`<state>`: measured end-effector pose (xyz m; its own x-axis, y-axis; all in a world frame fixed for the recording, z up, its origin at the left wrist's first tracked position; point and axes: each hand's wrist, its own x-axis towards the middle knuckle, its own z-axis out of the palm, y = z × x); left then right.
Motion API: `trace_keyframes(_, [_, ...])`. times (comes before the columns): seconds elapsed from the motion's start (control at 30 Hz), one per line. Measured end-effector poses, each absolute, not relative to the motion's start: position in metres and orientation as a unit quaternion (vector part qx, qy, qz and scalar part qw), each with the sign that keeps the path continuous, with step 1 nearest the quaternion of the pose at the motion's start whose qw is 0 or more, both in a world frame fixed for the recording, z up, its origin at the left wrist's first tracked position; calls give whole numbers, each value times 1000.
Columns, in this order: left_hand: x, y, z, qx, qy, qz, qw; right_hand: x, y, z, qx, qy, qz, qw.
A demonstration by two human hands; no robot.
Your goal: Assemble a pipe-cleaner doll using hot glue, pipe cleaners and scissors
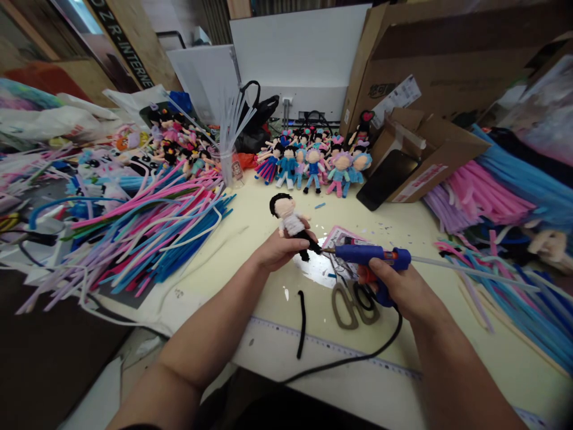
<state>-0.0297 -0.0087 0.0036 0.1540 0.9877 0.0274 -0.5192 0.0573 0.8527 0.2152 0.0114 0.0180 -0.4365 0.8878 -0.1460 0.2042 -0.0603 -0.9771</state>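
My left hand (282, 248) is closed around a small pipe-cleaner doll (293, 224) with black hair, a white top and black legs. In my right hand (394, 280) is a blue hot glue gun (371, 254), gripped by its handle, with a clear glue stick (474, 272) sticking out at the back. The gun's nozzle is at the doll's foot; whether they touch I cannot tell. Below the gun lie scissors (345, 307) with grey-brown handles, partly hidden by it. A short black pipe cleaner (302, 325) rests on the table nearer to me.
Several finished dolls (313, 164) stand at the back, beside a cup of glue sticks (228, 161). Pipe-cleaner bundles lie left (179, 239) and right (483, 197). A phone (387, 179) leans on a cardboard box (430, 155). The gun's black cord (340, 362) crosses the front.
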Motion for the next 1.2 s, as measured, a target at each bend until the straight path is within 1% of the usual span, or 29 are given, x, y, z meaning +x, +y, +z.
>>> trace_keyframes(0.63, [-31, -9, 4, 381, 305, 569, 662, 216, 12, 16, -440, -633, 573, 277])
trace_keyframes(0.93, [-31, -10, 4, 379, 310, 568, 661, 218, 13, 12, -439, -630, 575, 282])
trace_keyframes(1.2, [-31, -10, 3, 385, 308, 566, 661, 213, 11, 20, -437, -628, 576, 287])
